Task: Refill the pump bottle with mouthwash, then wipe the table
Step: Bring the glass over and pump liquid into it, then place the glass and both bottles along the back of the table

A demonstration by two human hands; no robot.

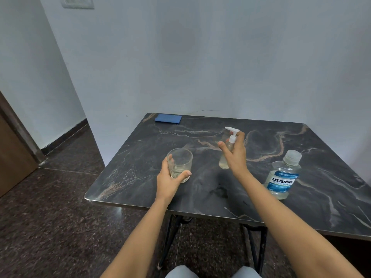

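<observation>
A small clear pump bottle [224, 161] with a white pump head stands upright near the middle of the dark marble table [210, 189]. My right hand [234, 155] is wrapped around it, thumb at its left side, fingers behind the pump neck. A little pale liquid shows at its bottom. My left hand [170, 178] grips a clear drinking glass [180, 161] that rests on the table to the left. A capped Listerine mouthwash bottle [283, 175] with a blue label stands to the right, apart from both hands.
A folded blue cloth [168, 118] lies at the table's far left corner. The table stands against white walls. Dark speckled floor and a brown door [12, 153] are to the left. My knees show under the near edge.
</observation>
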